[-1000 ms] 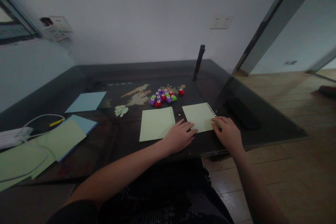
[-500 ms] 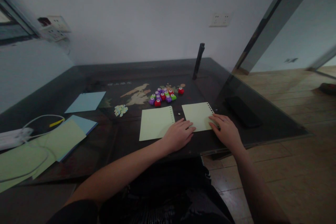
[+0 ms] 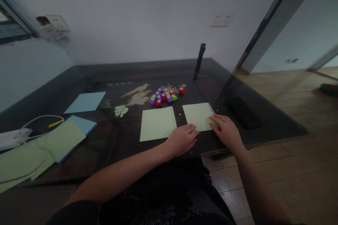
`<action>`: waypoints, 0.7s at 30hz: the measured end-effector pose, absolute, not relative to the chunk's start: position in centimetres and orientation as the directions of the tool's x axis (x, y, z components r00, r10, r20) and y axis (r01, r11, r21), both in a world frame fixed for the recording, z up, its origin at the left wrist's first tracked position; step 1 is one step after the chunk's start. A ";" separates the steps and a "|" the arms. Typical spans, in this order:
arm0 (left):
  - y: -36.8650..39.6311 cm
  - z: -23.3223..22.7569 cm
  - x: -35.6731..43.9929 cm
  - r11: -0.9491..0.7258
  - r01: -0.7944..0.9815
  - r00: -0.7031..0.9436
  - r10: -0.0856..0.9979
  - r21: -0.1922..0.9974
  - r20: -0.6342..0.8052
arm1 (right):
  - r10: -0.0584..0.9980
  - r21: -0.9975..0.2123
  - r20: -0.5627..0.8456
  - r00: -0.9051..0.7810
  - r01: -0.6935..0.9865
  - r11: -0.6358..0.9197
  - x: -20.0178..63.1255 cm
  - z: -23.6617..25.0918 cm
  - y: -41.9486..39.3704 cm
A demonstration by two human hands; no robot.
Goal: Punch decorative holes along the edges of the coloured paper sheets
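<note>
Two pale yellow-green sheets with punched edges lie side by side on the dark table. My left hand [image 3: 182, 140] rests palm down, fingers stretched toward the lower left corner of the right sheet [image 3: 198, 114]. Its wrist side is close to the lower right corner of the left sheet [image 3: 157, 123]. On the right sheet's punched edge lies my right hand [image 3: 225, 129], fingers extended and thumb apart. A tiny white bit [image 3: 180, 114] sits between the sheets. Behind them is a cluster of red, green and purple pieces with eye-like white tops [image 3: 163, 96].
Left of the sheets lies a pile of small pale pieces [image 3: 121, 111]. Light blue paper [image 3: 86, 102] and overlapping yellow-green sheets [image 3: 67, 137] with a white cable [image 3: 43, 116] cover the left side. A black slab [image 3: 244, 112] lies right; a dark upright post [image 3: 199, 61] stands behind.
My left hand has slid slightly toward me and to the right, uncovering more of the left sheet's corner. My right hand and both sheets have stayed nearly in place.
</note>
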State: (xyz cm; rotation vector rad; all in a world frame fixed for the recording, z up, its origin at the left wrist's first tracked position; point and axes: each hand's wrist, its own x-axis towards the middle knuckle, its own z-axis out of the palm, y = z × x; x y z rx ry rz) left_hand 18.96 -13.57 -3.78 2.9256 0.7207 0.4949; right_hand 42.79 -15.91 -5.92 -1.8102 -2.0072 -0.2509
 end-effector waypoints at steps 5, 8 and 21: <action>-13.5 -4.0 19.0 -0.891 0.426 0.841 0.454 0.156 0.296 | 0.906 -0.144 0.418 -0.068 0.980 0.140 42.9 -6.0 -15.9; -13.4 -4.1 19.0 -0.895 0.420 0.842 0.446 0.151 0.304 | 0.909 -0.148 0.412 -0.067 0.979 0.140 42.9 -6.1 -15.9; -13.4 -4.1 19.0 -0.896 0.416 0.844 0.444 0.155 0.300 | 0.912 -0.178 0.406 -0.058 0.974 0.141 42.9 -6.1 -15.7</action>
